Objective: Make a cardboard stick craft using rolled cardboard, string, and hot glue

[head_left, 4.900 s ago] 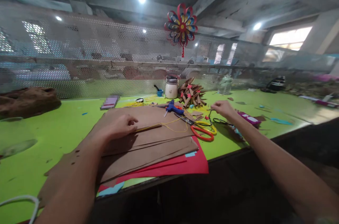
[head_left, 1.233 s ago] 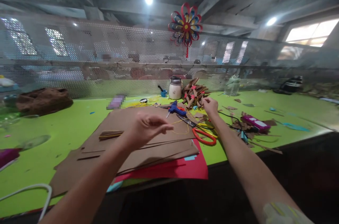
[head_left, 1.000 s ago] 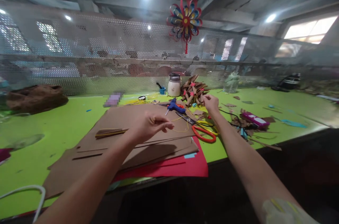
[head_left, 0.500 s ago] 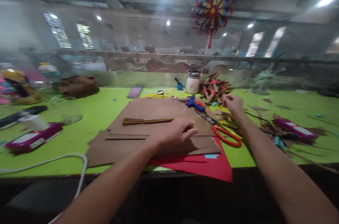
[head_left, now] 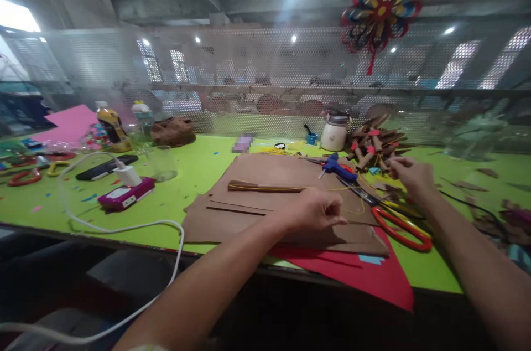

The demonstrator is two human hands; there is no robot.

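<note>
My left hand [head_left: 317,210] is closed over a stack of brown cardboard sheets [head_left: 249,168], its fingers curled and their inside hidden. A folded brown strip [head_left: 265,187] with a yellow string [head_left: 346,189] along it runs up to the knuckles. The string loops on the cardboard to the right of this hand. Fingers pinched, my right hand [head_left: 412,176] is raised beside a heap of rolled brown pieces [head_left: 373,143]. What it pinches is too small to make out. Between the hands lie a blue glue gun [head_left: 340,167] and scissors with orange handles [head_left: 402,229].
Red paper [head_left: 373,279] overhangs the table's front edge under the cardboard. A white jar [head_left: 334,134] stands at the back. To the left are a purple power strip [head_left: 126,194] with a white cable [head_left: 181,240], and a clear cup [head_left: 162,163]. A paper flower [head_left: 382,9] hangs above.
The view has turned left, so everything sits further right and more of the left side of the table shows. Both hands keep nearly the same places over the table, fingers still closed.
</note>
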